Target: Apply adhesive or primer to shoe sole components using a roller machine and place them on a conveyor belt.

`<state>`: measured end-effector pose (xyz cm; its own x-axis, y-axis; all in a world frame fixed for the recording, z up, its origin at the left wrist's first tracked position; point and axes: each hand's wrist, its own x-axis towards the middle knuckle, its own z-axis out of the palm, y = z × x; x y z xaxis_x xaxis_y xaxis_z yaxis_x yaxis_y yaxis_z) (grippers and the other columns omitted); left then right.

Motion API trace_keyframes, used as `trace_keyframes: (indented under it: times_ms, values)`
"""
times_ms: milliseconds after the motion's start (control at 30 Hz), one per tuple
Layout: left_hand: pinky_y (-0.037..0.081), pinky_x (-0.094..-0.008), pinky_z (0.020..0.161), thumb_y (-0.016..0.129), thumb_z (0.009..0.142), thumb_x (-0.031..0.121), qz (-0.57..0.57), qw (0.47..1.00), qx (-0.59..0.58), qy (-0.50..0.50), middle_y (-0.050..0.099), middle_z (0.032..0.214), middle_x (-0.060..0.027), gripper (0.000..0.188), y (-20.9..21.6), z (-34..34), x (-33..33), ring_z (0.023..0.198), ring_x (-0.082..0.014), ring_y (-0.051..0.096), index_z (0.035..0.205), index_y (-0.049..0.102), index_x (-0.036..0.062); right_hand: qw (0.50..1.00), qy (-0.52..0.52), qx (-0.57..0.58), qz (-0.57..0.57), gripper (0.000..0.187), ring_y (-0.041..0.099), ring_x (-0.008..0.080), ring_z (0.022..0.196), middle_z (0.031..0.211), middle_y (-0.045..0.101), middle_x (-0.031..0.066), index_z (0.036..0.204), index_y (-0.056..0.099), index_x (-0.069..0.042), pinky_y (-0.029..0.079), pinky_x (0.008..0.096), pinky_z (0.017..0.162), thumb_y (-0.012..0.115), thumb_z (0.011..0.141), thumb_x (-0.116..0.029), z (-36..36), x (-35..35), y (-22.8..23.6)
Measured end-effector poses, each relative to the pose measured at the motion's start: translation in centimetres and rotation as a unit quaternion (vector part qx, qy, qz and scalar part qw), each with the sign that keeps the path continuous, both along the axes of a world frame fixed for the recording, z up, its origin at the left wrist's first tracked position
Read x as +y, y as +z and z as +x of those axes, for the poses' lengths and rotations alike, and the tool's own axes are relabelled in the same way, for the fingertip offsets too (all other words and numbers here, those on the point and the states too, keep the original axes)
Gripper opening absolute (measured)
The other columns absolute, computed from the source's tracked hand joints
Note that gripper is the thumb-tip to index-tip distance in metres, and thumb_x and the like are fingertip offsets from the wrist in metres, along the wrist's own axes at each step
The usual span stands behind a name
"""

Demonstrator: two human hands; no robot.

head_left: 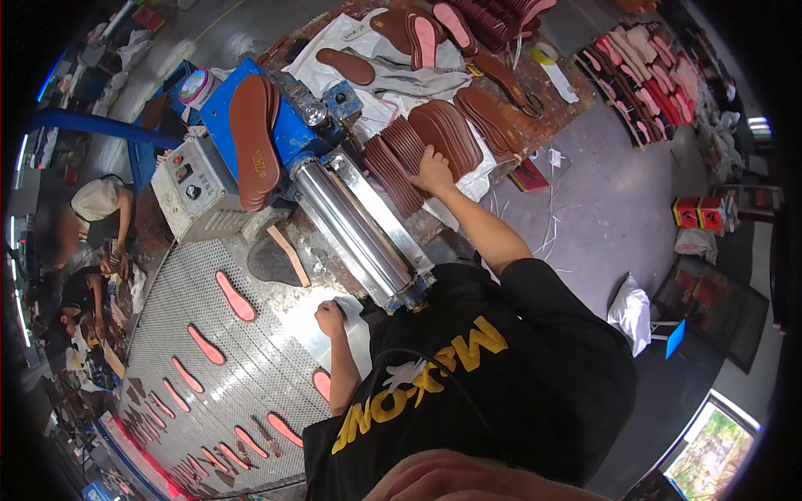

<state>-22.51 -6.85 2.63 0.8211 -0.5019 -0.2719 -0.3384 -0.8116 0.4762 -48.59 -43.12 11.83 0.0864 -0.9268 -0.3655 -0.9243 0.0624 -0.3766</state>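
Note:
My right hand (433, 174) reaches forward to a fanned row of brown insoles (403, 140), its thumb and fingers bent at their near edge. How many it grips cannot be made out. My left hand (330, 319) is closed in a fist over a white sheet (311, 321), beside the conveyor; whatever may be inside it is hidden. Between my arms stands a roller machine with a shiny metal roller (351, 238). A pile of larger brown insoles (254, 142) lies on its blue top (224, 113).
Pink insoles (236, 296) lie spread along the perforated conveyor belt (255, 334) at left. A grey control box (194, 185) stands beside the machine. More insole stacks and a tape roll (544, 55) occupy the worktable (576, 83). Two people (102, 204) sit at far left.

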Motion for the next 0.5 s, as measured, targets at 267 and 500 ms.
trace_keyframes:
  times_ms: [267,500]
  values:
    - [0.042,-0.0269,0.051,0.051,0.082,0.018,-0.178,0.833,0.465,0.241,0.051,0.062,-0.0008,0.013,0.6,2.8,0.6,0.056,-0.0144,0.050,0.074,0.055,0.0078,0.881,-0.107,-0.447,0.115,0.069,0.053,0.0292,0.106,0.117,0.051,0.0217,0.125,0.035,0.006,0.042,0.0355,0.092,0.068,0.074,-0.027,-3.2,-3.0,4.0]
    - [0.042,-0.0265,0.060,0.051,0.087,0.012,-0.509,0.752,0.416,0.050,0.054,0.080,-0.0042,0.015,23.9,1.2,-7.8,0.061,-0.0113,0.046,0.093,0.056,-0.0005,0.627,-0.012,-0.743,0.235,0.074,0.052,0.0197,0.110,0.123,0.051,0.0119,0.132,0.035,0.002,0.040,0.0314,0.094,0.065,0.072,-0.031,-9.5,4.6,12.6]
